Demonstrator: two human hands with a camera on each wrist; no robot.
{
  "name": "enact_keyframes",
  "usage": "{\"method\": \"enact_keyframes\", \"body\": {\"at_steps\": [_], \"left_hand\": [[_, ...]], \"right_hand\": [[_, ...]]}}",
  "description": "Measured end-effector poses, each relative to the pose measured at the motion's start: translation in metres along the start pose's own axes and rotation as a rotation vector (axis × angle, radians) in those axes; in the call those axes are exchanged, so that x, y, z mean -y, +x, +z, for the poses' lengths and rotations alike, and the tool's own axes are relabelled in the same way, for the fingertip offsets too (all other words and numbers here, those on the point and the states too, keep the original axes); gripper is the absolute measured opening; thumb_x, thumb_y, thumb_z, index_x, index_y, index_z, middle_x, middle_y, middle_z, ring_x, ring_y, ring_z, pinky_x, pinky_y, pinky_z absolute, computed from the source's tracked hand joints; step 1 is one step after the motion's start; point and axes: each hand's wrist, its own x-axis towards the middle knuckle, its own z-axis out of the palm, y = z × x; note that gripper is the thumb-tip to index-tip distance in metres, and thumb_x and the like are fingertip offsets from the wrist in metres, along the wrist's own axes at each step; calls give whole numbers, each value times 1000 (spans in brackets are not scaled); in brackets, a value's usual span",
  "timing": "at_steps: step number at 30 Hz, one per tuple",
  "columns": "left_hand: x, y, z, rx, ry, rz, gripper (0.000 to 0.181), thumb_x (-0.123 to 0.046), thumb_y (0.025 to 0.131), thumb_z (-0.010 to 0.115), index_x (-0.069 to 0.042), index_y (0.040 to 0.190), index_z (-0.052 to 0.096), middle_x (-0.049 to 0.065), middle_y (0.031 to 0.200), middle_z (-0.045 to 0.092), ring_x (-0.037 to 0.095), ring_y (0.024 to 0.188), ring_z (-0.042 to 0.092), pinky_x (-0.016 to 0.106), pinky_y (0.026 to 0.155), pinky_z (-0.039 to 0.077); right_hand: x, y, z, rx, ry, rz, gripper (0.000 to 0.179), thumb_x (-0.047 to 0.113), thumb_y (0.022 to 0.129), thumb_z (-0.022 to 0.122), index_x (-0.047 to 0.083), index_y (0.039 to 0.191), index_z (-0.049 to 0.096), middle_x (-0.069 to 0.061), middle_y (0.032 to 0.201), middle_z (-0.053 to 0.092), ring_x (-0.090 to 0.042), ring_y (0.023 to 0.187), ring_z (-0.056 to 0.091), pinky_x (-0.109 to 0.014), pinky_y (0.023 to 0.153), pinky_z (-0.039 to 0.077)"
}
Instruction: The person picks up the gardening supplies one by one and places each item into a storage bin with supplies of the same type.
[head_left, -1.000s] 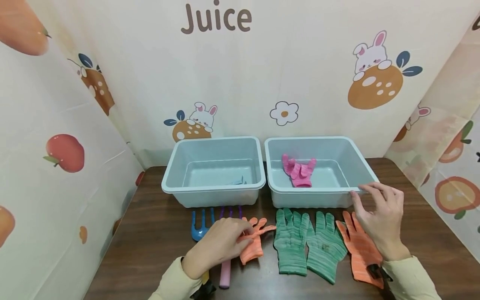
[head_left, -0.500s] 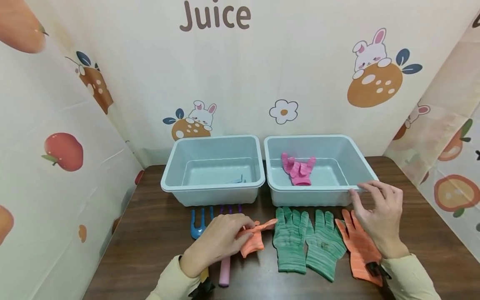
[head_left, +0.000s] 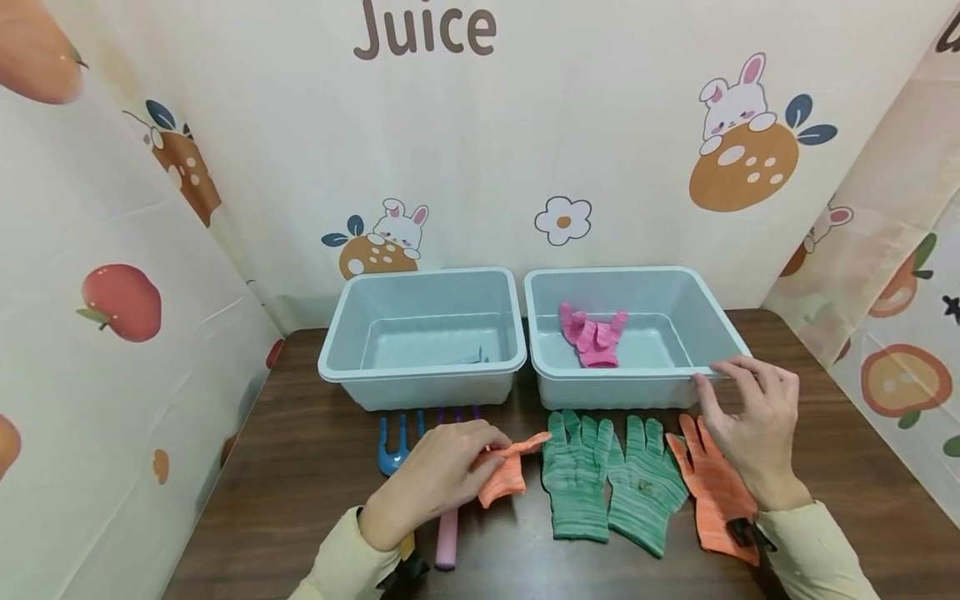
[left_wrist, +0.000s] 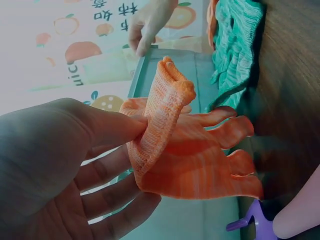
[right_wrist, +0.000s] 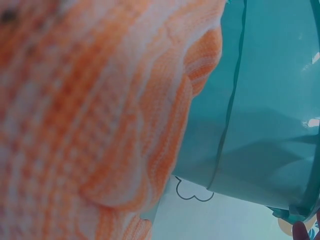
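My left hand [head_left: 442, 467] pinches a small orange knitted glove [head_left: 504, 482] between thumb and index finger. In the left wrist view the glove's cuff [left_wrist: 165, 107] is caught in that pinch, and its fingers spread away from the hand. My right hand [head_left: 757, 433] grips the front right corner of the right light-blue bin [head_left: 600, 375], thumb on the outside and fingertips at the rim. A pink glove [head_left: 598, 340] lies in that bin. Below the right hand a larger orange glove [head_left: 716, 492] lies flat; it fills much of the right wrist view.
Two green gloves [head_left: 576, 483] lie side by side before the right bin. The left bin [head_left: 422, 377] has a small bluish piece [head_left: 474, 358] on its floor. A blue hand fork [head_left: 392, 460] and a pink handle [head_left: 447, 537] are partly hidden under my left arm.
The small orange glove has folded over and lifted slightly in my left hand, its fingers now bunched to the right. My right hand stays on the bin's corner.
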Motion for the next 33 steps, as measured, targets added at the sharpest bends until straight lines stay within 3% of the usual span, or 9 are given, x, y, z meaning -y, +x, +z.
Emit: {"method": "enact_keyframes", "body": {"at_steps": [12, 21, 33], "left_hand": [[0, 2, -2, -8, 11, 7, 10, -16, 99, 76, -17, 109, 79, -8, 97, 74, 3, 71, 51, 17, 62, 44], [-4, 7, -10, -75, 46, 26, 10, -17, 99, 76, -19, 108, 78, -11, 93, 72, 3, 71, 51, 18, 63, 44], [-12, 12, -20, -116, 21, 28, 12, -17, 98, 76, -20, 109, 78, -12, 94, 71, 4, 70, 51, 18, 63, 43]], "right_hand": [[0, 0, 1, 5, -7, 11, 66, 57, 100, 66, -8, 102, 75, -32, 106, 67, -53, 98, 49, -40, 98, 27], [-1, -1, 0, 11, -8, 9, 66, 56, 100, 66, -9, 103, 75, -32, 106, 67, -54, 97, 49, -40, 97, 27], [6, 3, 1, -12, 1, 6, 68, 56, 100, 66, -11, 100, 74, -35, 104, 66, -56, 96, 49, -38, 98, 26]]}}
